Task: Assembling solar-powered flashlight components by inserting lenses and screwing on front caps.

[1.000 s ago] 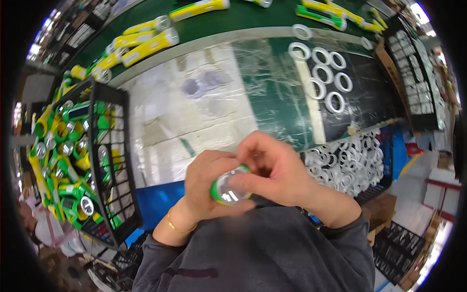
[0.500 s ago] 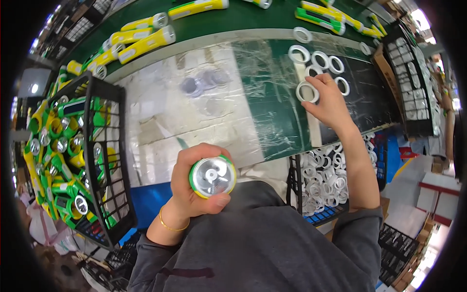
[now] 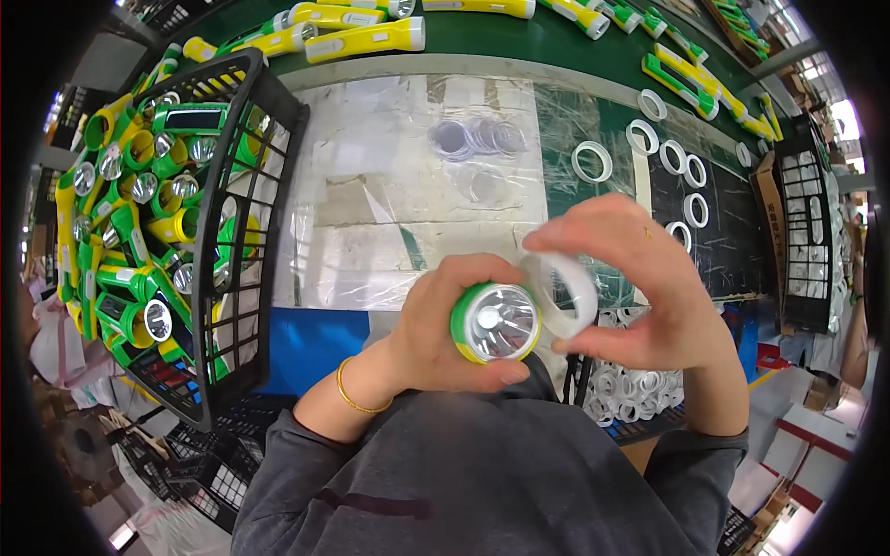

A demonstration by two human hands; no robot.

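A green-and-yellow flashlight (image 3: 501, 322) is clasped in my left hand (image 3: 422, 329), its silver reflector facing up toward me. Just right of it, my right hand (image 3: 654, 283) pinches a white ring (image 3: 586, 306) between thumb and fingers. The ring is tilted on edge, slightly blurred, and very close to the flashlight's head; whether they touch I cannot tell. One loose white ring (image 3: 591, 162) lies on the bench beyond my right hand, with several more rings (image 3: 673, 157) to its right. A row of overlapping clear discs (image 3: 475, 137) rests on the plastic-covered part.
At left stands a black crate (image 3: 292, 116) heaped with flashlights. Along the far side, a green belt (image 3: 519, 42) carries more flashlights (image 3: 366, 39). A bin of white rings (image 3: 640, 394) sits below the bench at right, and another black crate (image 3: 805, 236) stands at the far right.
My right hand has lifted a white ring off the bench and brought it back beside the flashlight. My left hand still grips the flashlight. The view has turned leftward.
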